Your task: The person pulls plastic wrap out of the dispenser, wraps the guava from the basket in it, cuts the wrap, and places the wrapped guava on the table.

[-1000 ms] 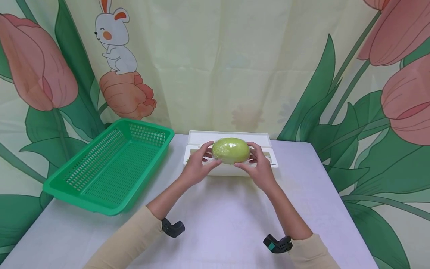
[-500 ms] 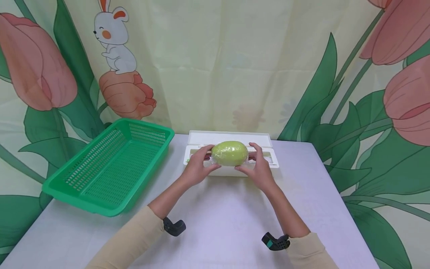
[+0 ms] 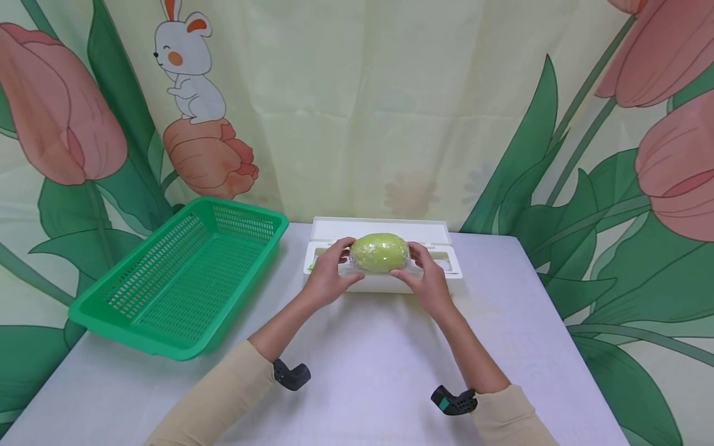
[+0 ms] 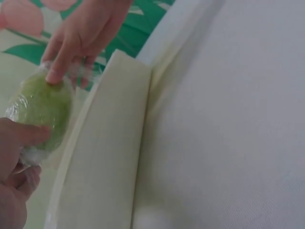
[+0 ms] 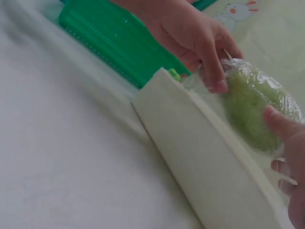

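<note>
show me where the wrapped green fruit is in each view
Head: wrapped green fruit just below centre.
Left wrist: wrapped green fruit near the left edge.
Right wrist: wrapped green fruit toward the right edge.
Shared landmark: white box, visible in all three.

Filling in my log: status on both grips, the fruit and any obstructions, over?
Left grip and right grip holding opposite ends. Film-wrapped green fruit raised at open white box. Green basket off left, clear of both.
</note>
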The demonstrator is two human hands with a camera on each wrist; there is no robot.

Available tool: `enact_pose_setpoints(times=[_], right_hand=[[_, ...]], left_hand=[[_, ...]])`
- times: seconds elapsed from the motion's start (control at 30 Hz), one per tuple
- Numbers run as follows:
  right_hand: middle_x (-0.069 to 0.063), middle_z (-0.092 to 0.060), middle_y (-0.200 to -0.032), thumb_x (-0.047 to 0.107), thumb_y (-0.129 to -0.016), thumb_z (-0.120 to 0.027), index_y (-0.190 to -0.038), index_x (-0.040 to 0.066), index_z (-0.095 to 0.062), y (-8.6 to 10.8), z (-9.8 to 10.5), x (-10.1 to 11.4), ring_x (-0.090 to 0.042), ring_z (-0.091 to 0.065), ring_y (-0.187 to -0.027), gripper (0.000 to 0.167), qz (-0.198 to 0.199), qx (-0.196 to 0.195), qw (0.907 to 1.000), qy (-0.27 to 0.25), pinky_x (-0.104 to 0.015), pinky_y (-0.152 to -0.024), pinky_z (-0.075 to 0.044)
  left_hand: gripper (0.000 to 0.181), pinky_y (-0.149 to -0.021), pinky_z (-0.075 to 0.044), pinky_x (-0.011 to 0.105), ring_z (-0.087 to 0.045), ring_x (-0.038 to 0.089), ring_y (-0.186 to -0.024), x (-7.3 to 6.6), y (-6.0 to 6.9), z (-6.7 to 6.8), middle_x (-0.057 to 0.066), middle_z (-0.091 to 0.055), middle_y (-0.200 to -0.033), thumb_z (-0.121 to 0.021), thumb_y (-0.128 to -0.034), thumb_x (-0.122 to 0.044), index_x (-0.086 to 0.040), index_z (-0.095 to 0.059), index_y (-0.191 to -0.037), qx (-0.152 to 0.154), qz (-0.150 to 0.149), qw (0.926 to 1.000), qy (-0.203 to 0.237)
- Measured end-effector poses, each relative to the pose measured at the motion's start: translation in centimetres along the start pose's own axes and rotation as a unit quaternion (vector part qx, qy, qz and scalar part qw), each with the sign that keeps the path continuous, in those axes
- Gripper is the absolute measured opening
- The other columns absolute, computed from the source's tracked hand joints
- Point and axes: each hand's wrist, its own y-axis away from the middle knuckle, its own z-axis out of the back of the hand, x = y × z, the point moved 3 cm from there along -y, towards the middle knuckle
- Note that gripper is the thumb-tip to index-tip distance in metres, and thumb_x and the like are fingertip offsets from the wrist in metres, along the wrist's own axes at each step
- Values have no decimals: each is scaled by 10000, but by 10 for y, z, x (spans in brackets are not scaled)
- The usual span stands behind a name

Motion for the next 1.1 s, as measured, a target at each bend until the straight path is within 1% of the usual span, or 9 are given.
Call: enact_pose_setpoints(times=[0.1,0.23,0.33,0.5,0.67,0.73,0.93,1.1], right_hand=[[-145,-547,-1387,182,-806,-778,-1385,86,-443,0,0,1,-334,-570,-1240,677,65,-22,9999,-145,-473,-1077,-434],[-153,-553,-1380,169,-805,-776,-1385,83,-453,-2,2,3,-336,-598,-1206,670,96,-91,9995,-271,-443,-1055,-459],[-145,-556,-1378,178,-805,-776,-1389,98,-453,-3,3,5,-338,-610,-1188,672,77,-95,9994,-332,-429,-1045,-468],[-122,-549,-1391,216,-802,-779,-1393,120,-456,-8,6,7,-337,-621,-1168,680,90,-77,9993,-343,-434,-1011,-494],[-104,-568,-1367,208,-798,-785,-1373,133,-479,-10,10,12,-313,-636,-1152,655,168,-104,9987,-470,-436,-928,-543],[-100,-576,-1356,206,-797,-786,-1366,133,-484,-11,12,14,-300,-644,-1143,648,209,-122,9987,-458,-425,-915,-549],[-107,-574,-1353,186,-800,-784,-1362,113,-483,-12,16,21,-298,-655,-1117,642,342,-157,9987,-345,-370,-953,-526],[-97,-572,-1351,190,-799,-785,-1363,116,-485,-12,21,27,-286,-646,-1130,643,358,-181,9989,-250,-351,-983,-505]], left_hand=[[645,-956,-538,341,-615,267,-1177,-1,-2,1,91,-570,-1332,-775,-805,-84,-87,-452,-1362,-149,-119,9998,82],[601,-928,-553,332,-631,267,-1155,-3,-4,4,98,-594,-1294,-767,-811,-74,-98,-478,-1337,-205,-302,9990,267],[589,-883,-571,310,-641,264,-1142,-5,-6,6,103,-607,-1275,-767,-809,-72,-102,-491,-1328,-223,-370,9983,399],[589,-807,-589,273,-645,252,-1141,-8,-10,10,84,-611,-1270,-772,-807,-83,-124,-497,-1327,-234,-380,9981,419],[596,-803,-593,291,-637,251,-1154,-12,-12,14,72,-609,-1276,-776,-804,-87,-135,-502,-1331,-220,-365,9981,437],[597,-804,-594,302,-639,255,-1151,-14,-13,16,77,-608,-1277,-776,-803,-82,-132,-504,-1332,-221,-381,9979,475],[587,-802,-595,310,-643,261,-1143,-20,-13,21,85,-609,-1283,-773,-805,-79,-121,-511,-1328,-259,-443,9972,535],[588,-798,-594,295,-646,246,-1140,-25,-14,25,76,-608,-1287,-771,-808,-83,-123,-509,-1334,-270,-451,9971,542]])
